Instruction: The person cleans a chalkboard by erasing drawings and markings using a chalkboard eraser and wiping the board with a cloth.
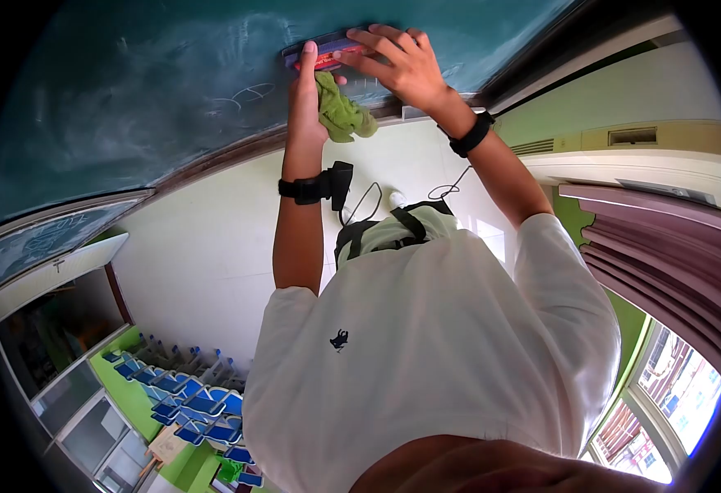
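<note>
A flat, oblong red and dark case (328, 57) is held up in front of the green chalkboard (130, 99). My left hand (305, 103) grips its left end, thumb pointing up along it. A crumpled green cloth (344, 111) hangs from this same hand, below the case. My right hand (402, 66) reaches in from the right, with its fingertips and thumb on the right part of the case. What the case contains does not show. Both wrists wear black straps.
White chalk marks (249, 94) streak the board. A dark cable (451, 191) loops on the pale floor near a white shoe (397, 199). Blue chairs and desks (184, 394) stand at lower left. Mauve curtains (656, 255) hang beside the window (673, 394) on the right.
</note>
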`<state>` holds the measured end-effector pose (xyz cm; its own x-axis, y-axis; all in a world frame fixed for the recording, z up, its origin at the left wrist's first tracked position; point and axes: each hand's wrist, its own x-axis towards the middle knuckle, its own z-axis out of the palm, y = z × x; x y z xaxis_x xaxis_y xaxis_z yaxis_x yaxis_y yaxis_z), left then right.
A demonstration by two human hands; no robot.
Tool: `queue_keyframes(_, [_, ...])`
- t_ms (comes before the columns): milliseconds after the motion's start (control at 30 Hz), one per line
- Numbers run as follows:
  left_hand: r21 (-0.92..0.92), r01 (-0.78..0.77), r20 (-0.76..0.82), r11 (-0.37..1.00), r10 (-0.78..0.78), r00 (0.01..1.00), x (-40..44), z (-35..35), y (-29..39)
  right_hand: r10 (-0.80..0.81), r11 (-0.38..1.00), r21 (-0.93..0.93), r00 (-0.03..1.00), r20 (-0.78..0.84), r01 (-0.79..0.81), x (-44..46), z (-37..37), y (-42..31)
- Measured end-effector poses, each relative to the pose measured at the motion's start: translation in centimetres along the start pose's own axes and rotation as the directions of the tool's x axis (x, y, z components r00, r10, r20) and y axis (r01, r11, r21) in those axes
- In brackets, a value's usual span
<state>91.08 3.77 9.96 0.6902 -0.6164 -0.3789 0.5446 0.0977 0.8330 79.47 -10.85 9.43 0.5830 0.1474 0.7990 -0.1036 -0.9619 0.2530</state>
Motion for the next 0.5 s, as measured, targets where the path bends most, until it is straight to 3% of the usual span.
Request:
queue_keyframes(100, [0.065,-0.070,-0.029,0.995,0.072,0.997,-0.2,0.0,-0.1,0.121,0.990,0.067,0.991,0.052,-0.125,-0.4,-0.7,-2.3])
queue_keyframes(167, [0.036,-0.075,-0.019,0.997,0.076,0.997,-0.4,0.2,-0.1,0.454,0.886,0.127,0.889,-0.049,-0.446,-1.5,-0.9,-4.9])
queue_keyframes(200, [0.002,-0.079,-0.019,0.997,0.079,0.997,-0.4,0.4,-0.5,0.621,0.765,0.231,0.783,-0.020,-0.601,-2.8,-0.6,-5.7])
queue_keyframes(233, [-0.030,-0.079,-0.024,0.996,0.078,0.997,-0.3,0.3,-0.8,0.762,0.603,0.326,0.646,0.034,-0.728,-3.1,-1.0,-6.2])
queue_keyframes(267, [-0.012,-0.013,-0.009,1.000,0.013,1.000,-0.2,-0.1,-0.8,0.866,0.430,0.281,0.480,0.138,-0.858,-3.5,-1.6,-6.5])
queue_keyframes(300, [-0.009,0.012,-0.011,1.000,-0.012,1.000,-0.3,-0.5,-1.0,0.904,0.028,0.295,0.151,0.401,-0.955,-3.7,-1.8,-6.5])
queue_keyframes(367, [-0.040,-0.021,0.055,0.999,0.023,0.998,0.3,-0.4,-1.2,0.637,-0.512,0.338,-0.086,0.766,-0.790,-3.6,-1.1,-6.0])
queue_keyframes(400, [-0.050,-0.049,0.065,0.998,0.052,0.997,0.2,-0.4,-1.3,0.641,-0.513,0.334,-0.095,0.761,-0.791,-3.5,-1.1,-6.2])
queue_keyframes(467, [-0.041,-0.019,0.084,0.999,0.022,0.996,0.4,-0.6,-1.5,0.631,-0.415,0.399,0.057,0.774,-0.818,-1.3,-0.9,-6.5])
queue_keyframes(500, [-0.029,0.010,0.095,1.000,-0.007,0.995,0.3,-0.9,-1.7,0.627,-0.418,0.396,0.055,0.777,-0.818,-0.8,-0.7,-6.7])
